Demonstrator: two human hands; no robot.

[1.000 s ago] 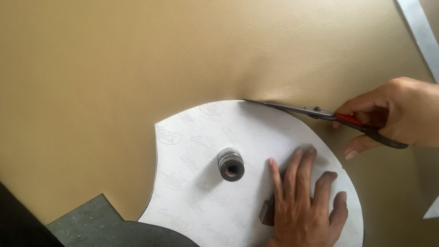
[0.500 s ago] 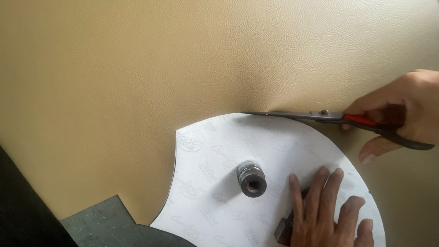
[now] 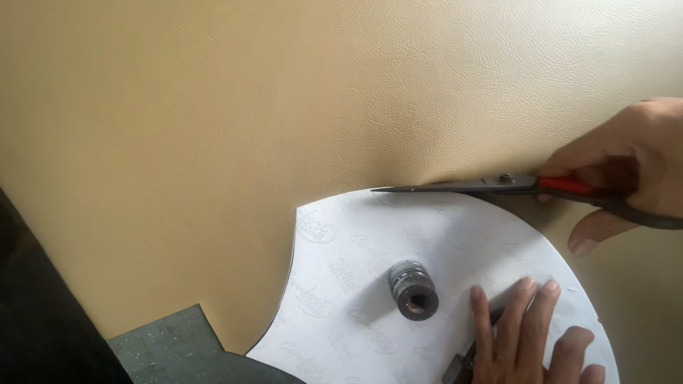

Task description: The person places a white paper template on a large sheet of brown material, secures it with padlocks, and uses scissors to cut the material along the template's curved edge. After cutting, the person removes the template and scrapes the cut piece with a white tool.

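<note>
A broad sheet of tan leatherette [image 3: 235, 128] with a fine pebbled grain covers almost the whole view, reaching the top, left and right edges. Along the lower left edge a dark surface [image 3: 35, 313] shows beside it, and a grey-green slab [image 3: 171, 348] pokes out from under the sheet's cut edge near the bottom.

On the sheet's lower right part lies a round white paper template [image 3: 356, 284] printed with faint oval marks; its curved left and top edges stand out against the tan, and its lower part runs off the bottom edge.

The right hand [image 3: 633, 163] enters from the right edge and grips a pair of scissors [image 3: 498, 185] with red and dark handles, fingers curled through and around them. The blades look nearly closed, pointing left, their tip lying along the template's top edge where the tan material buckles slightly.

The left hand [image 3: 526, 334] lies flat with fingers spread on the template's lower right part, pressing it down, holding nothing. A small dark object [image 3: 459, 366] peeks out beside its fingers; what it is cannot be told.

A short dark metal cylinder [image 3: 413, 290] with a hollow top stands upright near the template's middle, just left of the left hand's fingers and apart from them.
</note>
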